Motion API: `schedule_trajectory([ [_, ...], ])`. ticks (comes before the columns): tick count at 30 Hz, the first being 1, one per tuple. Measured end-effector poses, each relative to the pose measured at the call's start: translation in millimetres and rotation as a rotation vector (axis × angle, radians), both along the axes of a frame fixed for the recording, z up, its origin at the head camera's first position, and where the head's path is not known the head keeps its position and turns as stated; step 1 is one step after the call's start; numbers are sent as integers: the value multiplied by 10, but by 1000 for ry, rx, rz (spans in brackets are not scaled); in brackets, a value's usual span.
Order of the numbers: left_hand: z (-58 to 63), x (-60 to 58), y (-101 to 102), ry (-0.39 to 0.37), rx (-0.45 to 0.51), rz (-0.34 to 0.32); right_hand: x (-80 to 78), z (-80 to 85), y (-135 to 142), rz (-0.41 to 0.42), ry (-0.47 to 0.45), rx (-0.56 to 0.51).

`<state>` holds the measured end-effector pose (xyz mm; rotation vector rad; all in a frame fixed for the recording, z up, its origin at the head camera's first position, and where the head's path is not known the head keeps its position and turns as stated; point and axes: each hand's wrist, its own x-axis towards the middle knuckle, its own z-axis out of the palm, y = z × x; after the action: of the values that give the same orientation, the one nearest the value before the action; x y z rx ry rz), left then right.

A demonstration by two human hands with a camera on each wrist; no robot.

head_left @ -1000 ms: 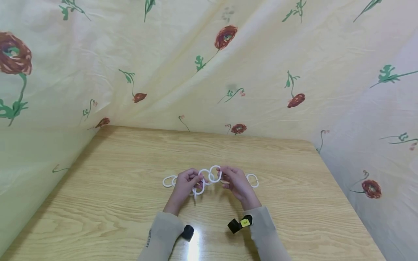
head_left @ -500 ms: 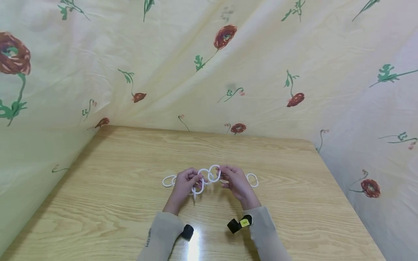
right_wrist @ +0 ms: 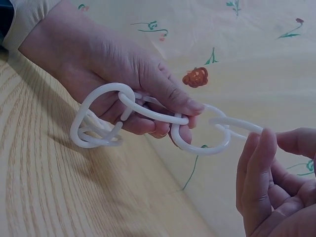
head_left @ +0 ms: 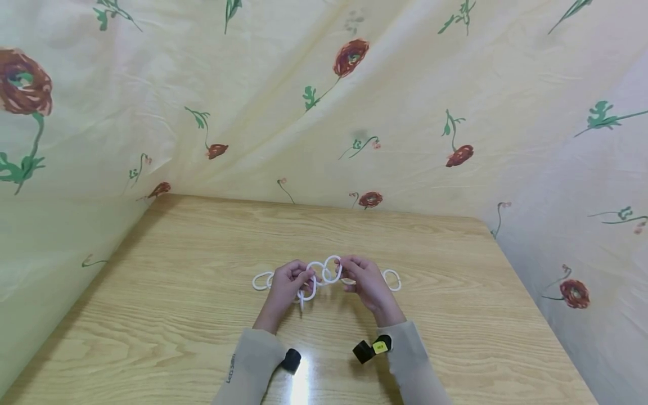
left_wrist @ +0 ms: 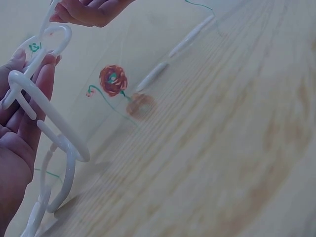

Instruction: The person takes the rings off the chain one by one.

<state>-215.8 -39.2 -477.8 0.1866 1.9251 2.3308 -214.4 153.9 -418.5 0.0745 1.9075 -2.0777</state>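
Note:
A chain of white plastic C-shaped links point(right_wrist: 153, 114) runs between the two hands, held above the table. My left hand point(head_left: 287, 288) pinches it near the middle between thumb and fingers. Further joined links point(left_wrist: 73, 168) hang below that hand. At the other end, my right hand point(head_left: 367, 284) pinches the end link point(right_wrist: 237, 123) between thumb and fingertips. That end link hooks through a rounder link point(right_wrist: 200, 150) beside the left fingertips. In the right wrist view, the left thumb overlaps where two links meet.
Two white links point(head_left: 261, 274) lie on the wooden table point(head_left: 202, 337) left of the left hand, partly hidden by it. Another link point(head_left: 399, 281) lies just beyond the right hand. A flower-patterned cloth point(head_left: 283, 112) hangs around the table's back and sides.

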Motion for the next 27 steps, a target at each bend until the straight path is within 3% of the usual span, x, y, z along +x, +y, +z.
schedule_trajectory([
  [15, 8, 1, -5, 45, -1, 59, 37, 27, 0, 94, 94, 87],
  [27, 21, -8, -7, 16, -5, 91, 46, 72, -29, 163, 113, 107],
])
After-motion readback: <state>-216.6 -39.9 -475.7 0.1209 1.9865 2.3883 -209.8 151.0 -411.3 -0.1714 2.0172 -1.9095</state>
